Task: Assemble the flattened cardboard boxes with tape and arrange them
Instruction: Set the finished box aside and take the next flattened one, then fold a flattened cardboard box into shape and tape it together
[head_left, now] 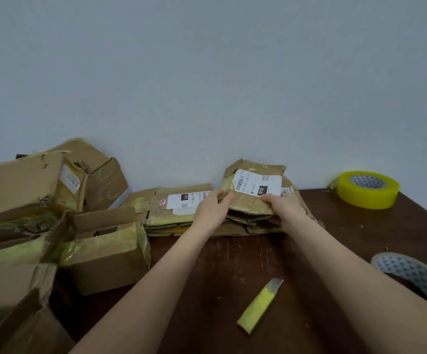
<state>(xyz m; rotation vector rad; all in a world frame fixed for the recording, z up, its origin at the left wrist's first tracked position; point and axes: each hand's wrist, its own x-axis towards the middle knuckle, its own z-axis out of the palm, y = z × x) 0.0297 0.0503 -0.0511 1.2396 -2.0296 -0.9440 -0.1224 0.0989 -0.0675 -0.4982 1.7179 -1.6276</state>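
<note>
Top flattened box (250,204) is gripped at both near corners. Left hand (213,205) has its fingers curled on the left edge. Right hand (285,204) pinches it, thumb on top. The box's white label (257,186) reads "010".

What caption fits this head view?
Left hand and right hand grip the top flattened box of a stack; assembled boxes left, tape rolls right.

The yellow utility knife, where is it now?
In the head view, the utility knife lies on the table, right of centre, left of the right forearm, with the nearly empty tape roll beyond.
</note>
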